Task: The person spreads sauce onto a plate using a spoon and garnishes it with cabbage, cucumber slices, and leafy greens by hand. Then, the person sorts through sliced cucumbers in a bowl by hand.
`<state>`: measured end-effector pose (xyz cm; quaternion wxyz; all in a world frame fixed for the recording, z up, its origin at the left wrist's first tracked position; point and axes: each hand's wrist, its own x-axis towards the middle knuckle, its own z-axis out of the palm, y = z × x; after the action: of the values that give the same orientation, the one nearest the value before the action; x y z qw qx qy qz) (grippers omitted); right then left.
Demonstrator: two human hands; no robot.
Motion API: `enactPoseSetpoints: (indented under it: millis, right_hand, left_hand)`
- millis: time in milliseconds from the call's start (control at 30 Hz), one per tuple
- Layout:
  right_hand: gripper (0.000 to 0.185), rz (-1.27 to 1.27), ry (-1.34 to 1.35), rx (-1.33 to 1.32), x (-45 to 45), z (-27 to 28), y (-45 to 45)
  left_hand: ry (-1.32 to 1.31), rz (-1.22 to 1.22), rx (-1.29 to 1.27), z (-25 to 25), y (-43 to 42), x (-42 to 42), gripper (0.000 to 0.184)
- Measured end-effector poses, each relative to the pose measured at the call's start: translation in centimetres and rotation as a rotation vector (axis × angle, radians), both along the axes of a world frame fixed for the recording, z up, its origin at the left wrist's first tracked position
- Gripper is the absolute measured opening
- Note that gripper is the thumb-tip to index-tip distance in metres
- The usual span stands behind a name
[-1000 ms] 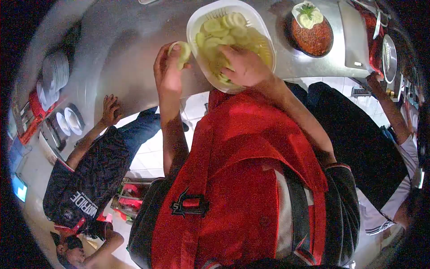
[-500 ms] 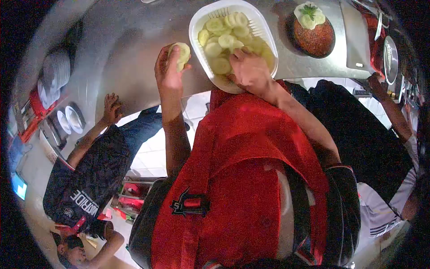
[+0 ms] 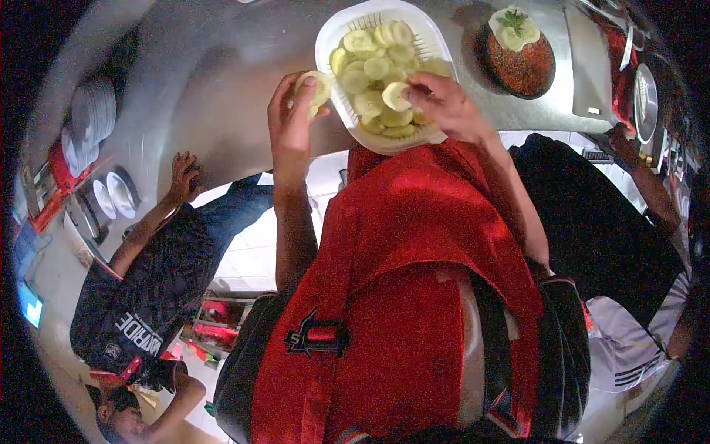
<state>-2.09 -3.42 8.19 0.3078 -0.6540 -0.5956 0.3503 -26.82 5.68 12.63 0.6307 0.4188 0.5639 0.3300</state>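
Pale green cucumber slices [image 3: 377, 68] fill much of a white plastic basket [image 3: 325, 52] with slotted walls, close in front of me. To the basket's left, my left hand [image 3: 292, 122] is closed around a few cucumber slices [image 3: 318, 92] held together. Over the right part of the basket, my right hand [image 3: 447, 107] pinches one cucumber slice [image 3: 396, 96] between thumb and fingers. The slices at the basket's right side are partly hidden by that hand.
A dark round bowl [image 3: 521, 66] of reddish-brown food, topped with cucumber slices and a green sprig, stands on the steel counter [image 3: 222, 96]. Another person's hand [image 3: 185, 176] rests at the counter's left edge. Stacked plates [image 3: 95, 111] are far left; a second person stands right.
My right hand has lifted out of the pile and moved slightly right, now with a cucumber slice in its fingers. My left hand has shifted a little right, still holding its slices.
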Motion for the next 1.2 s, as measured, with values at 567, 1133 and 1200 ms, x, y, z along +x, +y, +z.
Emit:
enactPoseSetpoints:
  millis: [567,1133,1200]
  right_hand:
    - [0.029,0.051,0.398,-0.201,-3.1,3.4,-0.4]
    - [0.062,0.336,-1.136,0.464,1.8,-5.7,1.1]
    - [0.061,0.412,-1.138,0.394,1.7,-5.0,1.6]
  left_hand:
    - [0.019,-0.523,0.155,1.2,-1.7,1.4,0.028]
    - [-0.024,-0.213,0.019,2.0,-0.9,-0.5,0.029]
    - [-0.023,-0.208,0.010,1.9,-0.9,-0.6,0.030]
